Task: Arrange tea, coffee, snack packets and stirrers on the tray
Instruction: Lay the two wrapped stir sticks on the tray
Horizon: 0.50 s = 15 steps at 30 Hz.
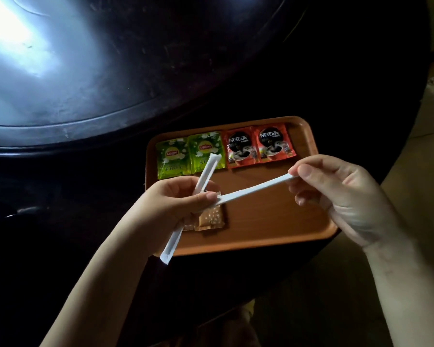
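Here the stirrer step is in hand, with the packets already laid out. On the orange tray (298, 221), which sits at the edge of the dark bench (110, 171), two green tea packets (189, 155) and two red coffee packets (259, 146) lie in a row along the far side, and the snack packets (211, 219) sit near the tray's front left, partly hidden by the left hand (176, 204). That hand's grip is closed around one paper-wrapped stirrer (208, 169), which slants up over the tea packets, and its thumb also pins the near end of a second stirrer (256, 187). The right hand (336, 186) pinches the far end of that second stirrer between thumb and fingertips, so it spans between both hands above the bare middle of the tray. Neither stirrer rests on the tray yet. The next move likely calls for the left thumb to let go, so the right hand can lay its stirrer flat on the open wood, square with the packets.
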Tool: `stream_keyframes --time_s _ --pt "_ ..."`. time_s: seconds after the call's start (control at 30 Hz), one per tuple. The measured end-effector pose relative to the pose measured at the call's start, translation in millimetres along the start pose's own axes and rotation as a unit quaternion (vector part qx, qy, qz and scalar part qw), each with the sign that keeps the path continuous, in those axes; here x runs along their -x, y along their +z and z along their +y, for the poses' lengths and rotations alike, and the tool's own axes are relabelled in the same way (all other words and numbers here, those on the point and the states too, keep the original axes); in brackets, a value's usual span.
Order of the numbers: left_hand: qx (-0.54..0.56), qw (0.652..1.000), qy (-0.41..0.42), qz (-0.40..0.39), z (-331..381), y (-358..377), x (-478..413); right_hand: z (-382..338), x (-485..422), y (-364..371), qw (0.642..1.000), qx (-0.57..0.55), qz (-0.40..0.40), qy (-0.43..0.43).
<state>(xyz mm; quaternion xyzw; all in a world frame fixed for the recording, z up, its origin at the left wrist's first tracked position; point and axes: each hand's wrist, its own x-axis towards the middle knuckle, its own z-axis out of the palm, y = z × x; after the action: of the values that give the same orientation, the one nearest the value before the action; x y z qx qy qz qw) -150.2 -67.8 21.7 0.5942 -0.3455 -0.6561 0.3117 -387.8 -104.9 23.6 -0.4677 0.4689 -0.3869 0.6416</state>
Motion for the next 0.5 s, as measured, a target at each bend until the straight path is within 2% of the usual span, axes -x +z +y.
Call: stream_keyframes --time_s 0.13,0.33,0.5 --pt "-0.089 0.994 0.038 0.043 1 10 -3 11 -2 -8 0.995 0.072 0.063 0.021" --pt "-0.184 0.969 0.088 0.137 -2 20 -13 24 -7 -21 0.969 0.223 0.101 0.005" --pt "-0.109 0.972 0.07 0.195 -2 15 -17 33 -10 -25 0.914 0.369 0.166 -0.024"
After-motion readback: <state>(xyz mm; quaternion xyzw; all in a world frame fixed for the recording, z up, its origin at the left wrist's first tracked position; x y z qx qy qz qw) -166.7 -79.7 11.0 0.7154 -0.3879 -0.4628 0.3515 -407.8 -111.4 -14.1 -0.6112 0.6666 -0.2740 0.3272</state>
